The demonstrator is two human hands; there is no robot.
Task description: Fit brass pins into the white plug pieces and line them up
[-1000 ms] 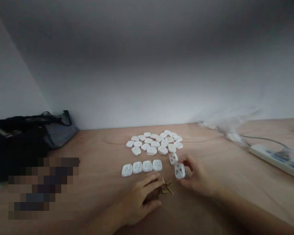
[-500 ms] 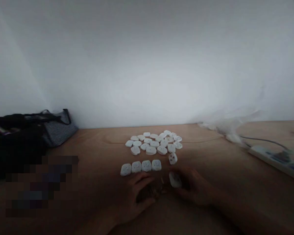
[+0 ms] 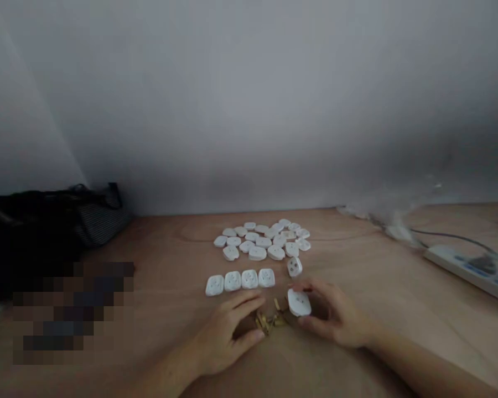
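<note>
White plastic socket covers lie in groups across the middle of the wooden table, and one of them is in the right hand, at lower center-right. That hand is part open, with the thumb and fingers gripping the cover by its edges and its holed face turned up. The left hand, at lower center, is half curled with the fingers spread, its fingertips beside a small pile of small brass pieces. Whether it has hold of anything cannot be told from this view.

The brass pieces lie on the table between the two hands. Just above them, a row of four covers runs left to right, and a single cover sits slightly apart to the row's right. Farther up is a loose cluster of many more covers, some overlapping.

A power strip with a cable lies at the right edge. A translucent plastic bag sits against the wall at upper right of the table. A black bag and a striped bag lie at the left, above a pixelated patch.
</note>
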